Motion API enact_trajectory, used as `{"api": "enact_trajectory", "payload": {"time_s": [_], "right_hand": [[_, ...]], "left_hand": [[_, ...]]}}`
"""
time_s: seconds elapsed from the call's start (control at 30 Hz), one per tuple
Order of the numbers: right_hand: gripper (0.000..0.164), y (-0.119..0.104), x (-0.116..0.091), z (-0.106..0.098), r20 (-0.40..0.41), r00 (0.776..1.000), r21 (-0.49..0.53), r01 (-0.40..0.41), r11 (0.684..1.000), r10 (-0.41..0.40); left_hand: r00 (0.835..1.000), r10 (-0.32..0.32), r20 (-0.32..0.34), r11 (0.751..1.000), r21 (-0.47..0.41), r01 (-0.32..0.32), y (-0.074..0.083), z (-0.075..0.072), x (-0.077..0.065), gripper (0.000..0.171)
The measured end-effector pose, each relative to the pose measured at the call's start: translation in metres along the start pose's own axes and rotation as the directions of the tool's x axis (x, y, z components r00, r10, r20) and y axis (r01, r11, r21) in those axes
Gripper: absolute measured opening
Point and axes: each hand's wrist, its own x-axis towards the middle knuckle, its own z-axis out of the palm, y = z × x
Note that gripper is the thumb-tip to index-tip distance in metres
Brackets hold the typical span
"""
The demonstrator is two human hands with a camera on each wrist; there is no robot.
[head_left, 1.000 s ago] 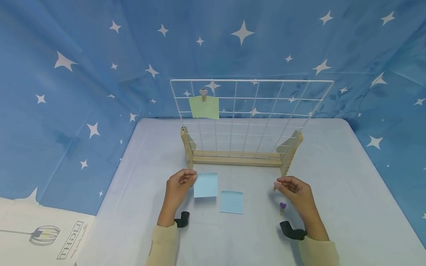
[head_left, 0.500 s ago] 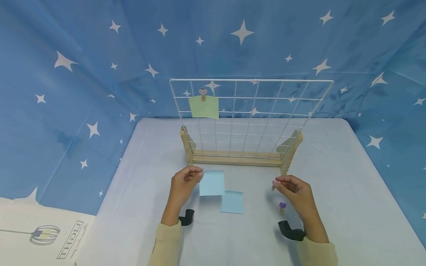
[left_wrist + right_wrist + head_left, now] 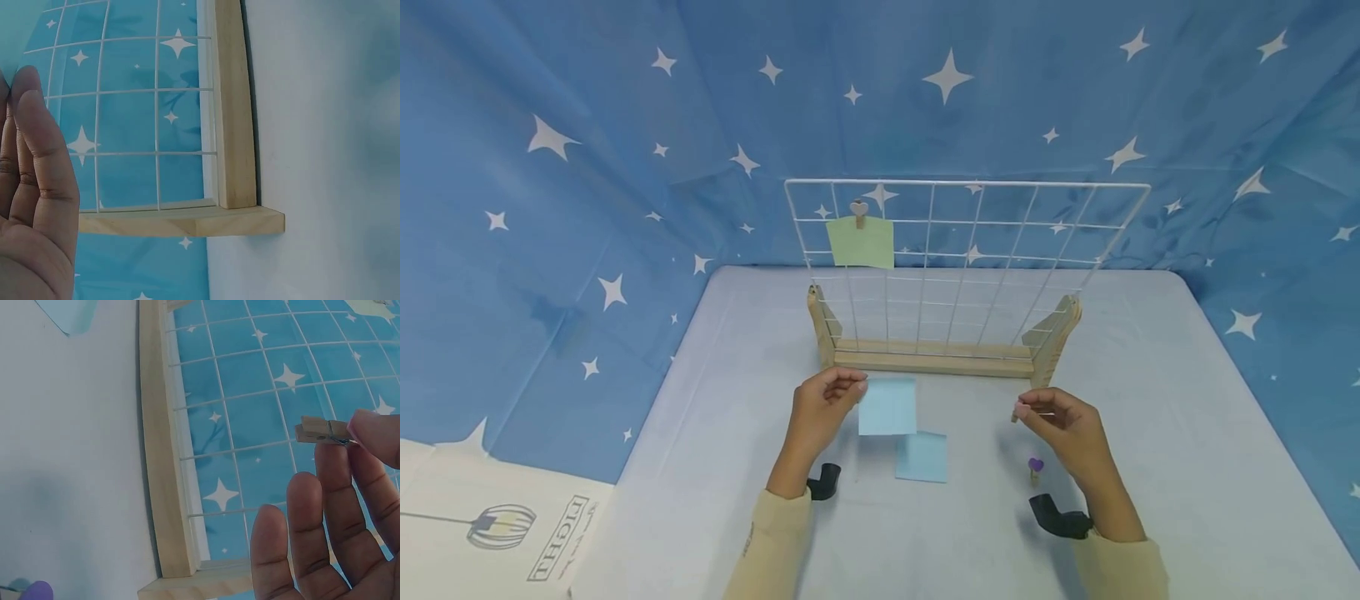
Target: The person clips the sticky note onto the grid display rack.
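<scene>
My left hand (image 3: 822, 412) pinches a blue sticky note (image 3: 887, 407) by its upper left corner, holding it above the table in front of the rack. In my right hand (image 3: 1070, 433), thumb and fingertips pinch a small wooden clothespin (image 3: 322, 429) with a pink top; its jaws point away from the hand. A second blue sticky note (image 3: 922, 458) lies on the table, partly covered by the held one in the head view. Beyond both hands stands a white wire grid rack (image 3: 955, 275) on a wooden base (image 3: 932, 361).
A green sticky note (image 3: 865, 243) hangs on the grid's upper left under a heart clothespin (image 3: 859, 212). A purple heart clothespin (image 3: 1035, 468) lies near my right wrist. Black curved pieces (image 3: 1060, 518) sit at both wrists. A printed cloth (image 3: 497, 525) lies at lower left.
My left hand has moved right and slightly away from me with the blue sticky note, which now overlaps the one lying down. My right hand has shifted slightly left and forward with the clothespin.
</scene>
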Motion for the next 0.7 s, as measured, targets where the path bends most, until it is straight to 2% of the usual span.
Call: {"api": "enact_trajectory", "payload": {"time_s": [0.3,0.5,0.7], "right_hand": [[0.02,-0.006,0.006,-0.009,0.005,1.0,-0.088,0.022,0.996,-0.021],[0.017,-0.009,0.011,-0.017,0.028,0.997,-0.126,0.068,0.99,-0.065],[0.015,-0.013,0.016,-0.021,0.03,0.998,-0.19,0.057,0.98,-0.052]], "left_hand": [[0.999,0.051,0.005,0.999,-0.018,-0.051,0.011,-0.001,0.005,0.011],[0.997,0.082,-0.004,0.996,-0.021,-0.082,0.014,-0.005,0.008,0.011],[0.995,0.102,0.011,0.994,-0.033,-0.101,0.018,-0.005,0.01,0.012]]}}
